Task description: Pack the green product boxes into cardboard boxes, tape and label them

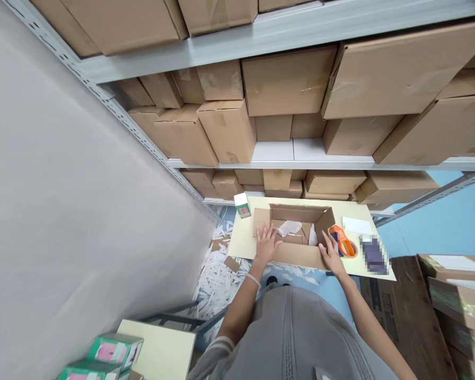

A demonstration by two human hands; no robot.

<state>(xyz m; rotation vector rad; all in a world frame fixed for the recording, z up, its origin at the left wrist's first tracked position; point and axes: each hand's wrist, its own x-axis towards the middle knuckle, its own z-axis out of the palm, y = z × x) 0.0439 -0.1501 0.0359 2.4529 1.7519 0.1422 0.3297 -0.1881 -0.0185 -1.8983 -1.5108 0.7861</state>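
An open cardboard box [298,254] lies on the cream tabletop with flaps folded out. Crumpled white paper [290,228] and a smaller white piece [312,235] are inside it. My left hand [265,244] rests on the box's left side, fingers spread over the flap. At the front right corner, my right hand [331,255] touches the box with its fingers stretched out, holding nothing that I can see. Just right of the box lies an orange and blue tape dispenser [343,243]. A small white and green box [242,205] stands at the table's back left.
The small table [241,243] also bears a white sheet [356,225] and a blurred-out dark item [374,255]. Shelves [332,162] full of cardboard boxes rise behind. White paper scraps [217,277] cover the floor at left. Taped cartons [459,295] are stacked at right; green boxes [113,351] lower left.
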